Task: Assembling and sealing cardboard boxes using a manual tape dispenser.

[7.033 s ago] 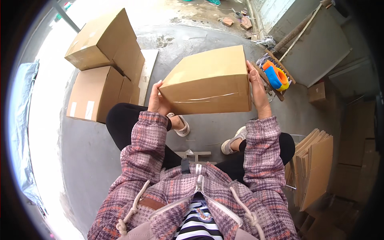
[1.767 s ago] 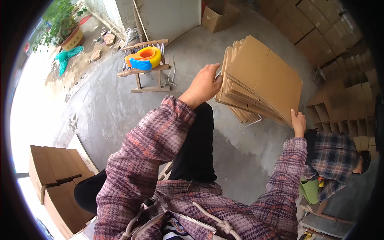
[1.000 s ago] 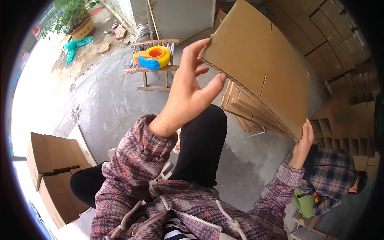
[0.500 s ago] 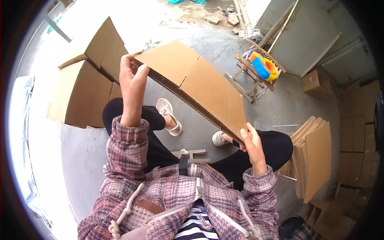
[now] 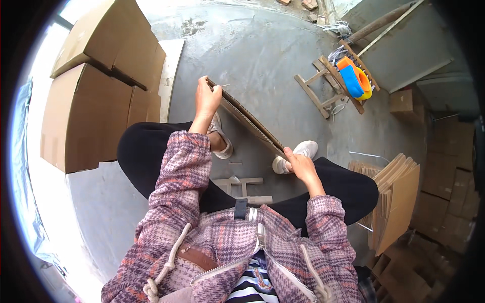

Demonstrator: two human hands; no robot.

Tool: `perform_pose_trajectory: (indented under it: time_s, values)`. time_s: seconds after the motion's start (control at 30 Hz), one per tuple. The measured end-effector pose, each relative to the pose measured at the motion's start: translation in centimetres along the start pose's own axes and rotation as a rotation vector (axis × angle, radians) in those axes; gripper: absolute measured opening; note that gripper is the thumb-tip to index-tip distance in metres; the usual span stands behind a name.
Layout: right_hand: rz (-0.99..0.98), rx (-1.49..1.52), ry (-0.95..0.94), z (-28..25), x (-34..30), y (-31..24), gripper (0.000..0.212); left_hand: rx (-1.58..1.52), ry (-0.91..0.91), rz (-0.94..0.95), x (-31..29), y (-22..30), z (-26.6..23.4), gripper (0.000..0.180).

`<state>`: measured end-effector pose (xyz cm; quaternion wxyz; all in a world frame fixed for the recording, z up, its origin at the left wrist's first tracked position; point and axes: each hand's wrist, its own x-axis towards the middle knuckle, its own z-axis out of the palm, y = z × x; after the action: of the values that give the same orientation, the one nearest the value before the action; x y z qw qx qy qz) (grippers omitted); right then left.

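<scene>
A flat, folded sheet of brown cardboard [image 5: 246, 117] is held between my hands, seen nearly edge-on above the floor. My left hand [image 5: 207, 101] grips its far left end, with the thumb on the near side. Around the near right end my right hand [image 5: 301, 165] is closed, thumb on top. The sheet slants from upper left to lower right, between my shoes. Most of its broad faces are turned out of sight.
Large cardboard boxes [image 5: 96, 116] are stacked at the left. On a small wooden stool [image 5: 331, 81] at the far right sits a blue, orange and yellow tape dispenser [image 5: 356, 81]. By my right knee stands a bundle of flat cardboard sheets [image 5: 399, 197]. More cardboard lies behind it.
The cardboard sheet has swung from showing its broad face to nearly edge-on, and lower. My left hand has moved right; my right hand has shifted slightly left. The head view has shifted too.
</scene>
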<state>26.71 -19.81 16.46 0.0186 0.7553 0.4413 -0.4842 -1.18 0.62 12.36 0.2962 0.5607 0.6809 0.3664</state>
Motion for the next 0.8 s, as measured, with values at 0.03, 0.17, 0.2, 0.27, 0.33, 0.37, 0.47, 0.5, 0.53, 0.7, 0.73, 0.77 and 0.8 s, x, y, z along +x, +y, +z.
perform_pose_trajectory:
  time_s: [0.03, 0.17, 0.2, 0.27, 0.33, 0.37, 0.47, 0.5, 0.53, 0.7, 0.73, 0.77, 0.8]
  values:
    - [-0.056, -0.189, 0.081, -0.5, 0.0, -0.8, 0.071, -0.016, 0.004, 0.003, 0.4, -0.3, 0.1, 0.05]
    - [-0.24, -0.302, 0.409, -1.6, 0.3, -2.7, 0.065, -0.037, -0.013, 0.0, 0.3, -0.2, 0.2, 0.049]
    - [-0.295, -0.371, 0.442, -2.0, 0.5, -3.1, 0.056, -0.035, -0.019, 0.0, 0.3, -0.2, 0.0, 0.049]
    - [-0.34, -0.366, 0.458, -2.6, 1.5, -2.8, 0.051, -0.05, -0.039, 0.011, 0.4, -0.5, -0.6, 0.049]
    - [-0.423, -0.393, 0.452, -3.7, 2.1, -2.5, 0.038, -0.028, -0.059, 0.013, 0.3, -0.5, -0.9, 0.049]
    - [-0.423, -0.387, 0.451, -3.8, 2.3, -2.6, 0.038, -0.009, -0.071, 0.013, 0.3, -0.4, -1.1, 0.049]
    - [-0.603, -0.584, 0.459, -3.6, 2.9, -2.9, 0.025, -0.037, -0.079, 0.014, -0.3, 0.6, -1.8, 0.051]
    - [-0.609, -0.59, 0.462, -3.7, 3.0, -3.0, 0.025, -0.042, -0.095, 0.02, -0.4, 0.3, -1.7, 0.053]
    - [-0.602, -0.587, 0.525, -4.0, 3.2, -3.1, 0.023, -0.041, -0.097, 0.005, -0.8, 0.5, -1.9, 0.054]
    - [-0.569, -0.566, 0.747, -6.5, 4.9, -7.1, 0.023, 0.027, -0.343, 0.121, -5.5, 3.8, -1.2, 0.047]
    - [-0.664, -0.614, 0.714, -6.8, 6.3, -8.2, 0.023, 0.129, -0.384, 0.07, -6.7, 3.7, -0.9, 0.043]
    - [-0.756, -0.665, 0.681, -7.4, 7.7, -9.2, 0.023, 0.227, -0.426, 0.019, -7.4, 2.9, -0.4, 0.039]
    - [-0.806, -0.682, 0.676, -8.1, 8.8, -9.9, 0.025, 0.197, -0.414, -0.068, -7.4, 1.9, -0.1, 0.037]
